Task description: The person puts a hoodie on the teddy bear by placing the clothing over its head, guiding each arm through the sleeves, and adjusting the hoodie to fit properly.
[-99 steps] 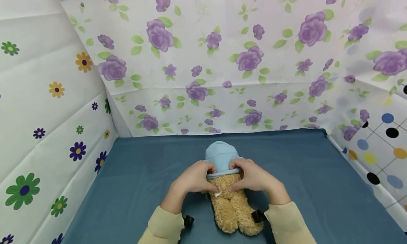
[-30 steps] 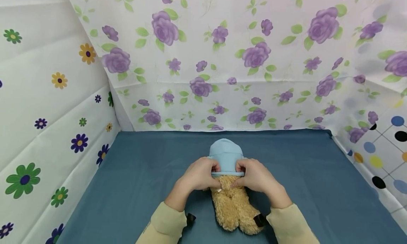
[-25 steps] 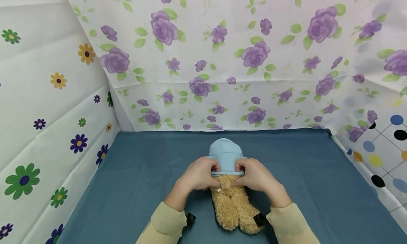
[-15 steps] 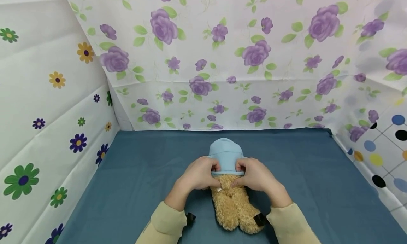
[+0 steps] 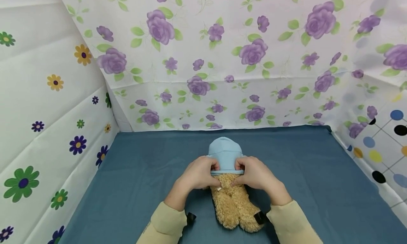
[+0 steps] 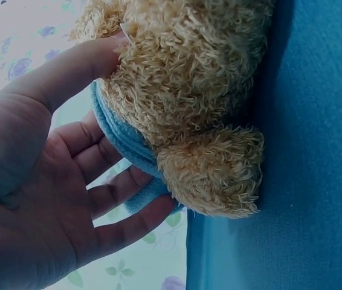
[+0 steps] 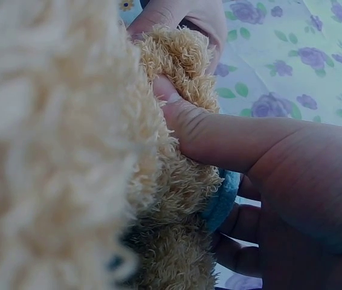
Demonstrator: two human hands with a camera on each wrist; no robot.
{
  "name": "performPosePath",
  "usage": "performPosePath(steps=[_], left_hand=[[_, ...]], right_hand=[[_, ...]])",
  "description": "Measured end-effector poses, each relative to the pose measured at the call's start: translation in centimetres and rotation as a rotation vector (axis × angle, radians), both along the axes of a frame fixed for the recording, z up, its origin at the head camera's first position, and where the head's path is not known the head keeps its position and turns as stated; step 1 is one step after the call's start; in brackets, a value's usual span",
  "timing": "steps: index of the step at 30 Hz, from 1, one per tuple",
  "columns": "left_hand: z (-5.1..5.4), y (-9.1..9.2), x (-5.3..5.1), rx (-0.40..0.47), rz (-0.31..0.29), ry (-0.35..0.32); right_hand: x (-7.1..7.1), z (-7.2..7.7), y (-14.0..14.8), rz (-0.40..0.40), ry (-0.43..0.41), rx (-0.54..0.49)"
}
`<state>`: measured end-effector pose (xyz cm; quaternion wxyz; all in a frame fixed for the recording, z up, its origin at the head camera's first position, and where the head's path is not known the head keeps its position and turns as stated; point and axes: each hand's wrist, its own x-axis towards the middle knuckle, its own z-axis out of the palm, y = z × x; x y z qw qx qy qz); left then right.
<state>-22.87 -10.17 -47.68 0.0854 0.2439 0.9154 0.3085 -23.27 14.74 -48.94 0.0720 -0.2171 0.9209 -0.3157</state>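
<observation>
A curly tan teddy bear [image 5: 227, 205] lies on the blue-green cloth, legs toward me. Light blue fabric [image 5: 225, 154], like a hat or garment, covers its upper part; its exact kind is unclear, and the face is hidden. My left hand [image 5: 200, 173] grips the bear and the fabric at the hem, thumb on the fur beside a small white tag [image 5: 218, 189]. Opposite it, my right hand [image 5: 254, 174] holds the other side likewise. In the left wrist view, fingertips touch the blue fabric [image 6: 122, 136] near a plush limb [image 6: 213, 172]. The right thumb [image 7: 213, 130] presses the fur.
Blue-green cloth [image 5: 152, 173] covers the table. A purple-flowered sheet [image 5: 197, 60] hangs along the back. Patterned sheets stand at the left [image 5: 41, 116] and right [image 5: 381, 148]. Black straps [image 5: 260, 217] show by the wrists.
Since the oldest frame, the view has shifted, and the left hand's fingers and thumb have moved slightly along the hem and fur. Over the last second the hold looks steady.
</observation>
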Motion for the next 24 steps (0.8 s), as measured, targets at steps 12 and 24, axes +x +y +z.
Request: performPosePath(steps=[12, 24], left_hand=[[0.1, -0.1, -0.3, -0.012, 0.001, 0.019], [-0.4, 0.9, 0.4, -0.043, 0.006, 0.215]], right_hand=[[-0.1, 0.5, -0.2, 0.007, 0.003, 0.012], [0.7, 0.4, -0.2, 0.048, 0.178, 0.058]])
